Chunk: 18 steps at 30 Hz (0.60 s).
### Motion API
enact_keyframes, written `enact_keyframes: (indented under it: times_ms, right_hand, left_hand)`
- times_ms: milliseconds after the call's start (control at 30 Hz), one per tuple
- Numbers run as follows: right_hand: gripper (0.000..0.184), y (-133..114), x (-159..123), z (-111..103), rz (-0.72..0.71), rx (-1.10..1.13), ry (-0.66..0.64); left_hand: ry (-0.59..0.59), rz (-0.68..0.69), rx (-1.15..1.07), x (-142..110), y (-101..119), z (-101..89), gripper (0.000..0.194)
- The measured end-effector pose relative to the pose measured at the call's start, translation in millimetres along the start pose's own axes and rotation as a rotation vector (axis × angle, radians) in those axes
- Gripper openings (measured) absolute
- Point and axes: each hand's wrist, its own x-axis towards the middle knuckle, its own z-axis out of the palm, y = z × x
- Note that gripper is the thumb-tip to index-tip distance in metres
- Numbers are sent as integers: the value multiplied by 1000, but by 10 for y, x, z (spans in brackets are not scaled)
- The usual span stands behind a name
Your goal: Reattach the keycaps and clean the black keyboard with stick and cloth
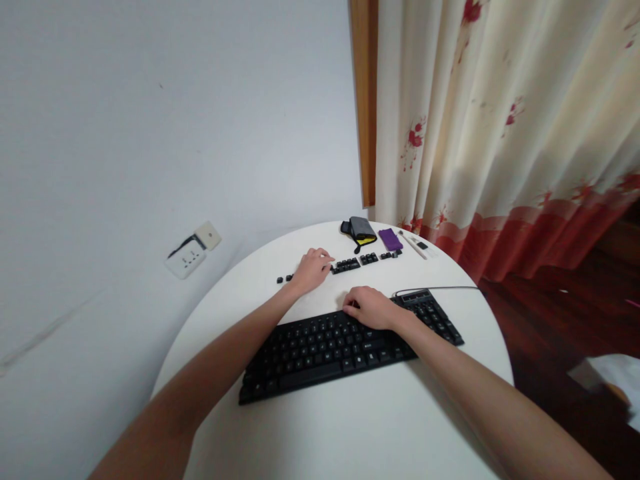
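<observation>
A black keyboard (320,350) lies at a slant on the white round table, several of its upper keys covered by my right hand (370,307). That hand is closed, fingers curled and thumb tucked in, resting at the keyboard's top edge; whatever is between the fingertips is hidden. Beyond the keyboard my left hand (313,269) reaches over a row of loose black keycaps (346,265). Its fingers are apart, with the tips beside the nearest keycaps. More loose keycaps (280,280) lie left of that hand, and another group (369,258) farther right.
At the table's (300,433) far edge lie a grey cloth with yellow lining (363,228), a purple cloth (391,239) and a thin white tool (416,248). The keyboard cable (440,288) runs off to the right. A wall with a socket (186,259) borders the left; a curtain (490,167) hangs behind.
</observation>
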Motion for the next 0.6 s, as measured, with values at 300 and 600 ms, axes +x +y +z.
enact_keyframes:
  times_ms: [300, 600]
  right_hand:
    - [20, -3, 7, 5, 11, 16, -10]
    - [19, 36, 21, 5, 7, 58, -10]
  left_hand:
    - [-45, 19, -45, 93, 104, 72, 21]
    - [5, 4, -139, 63, 123, 132, 14]
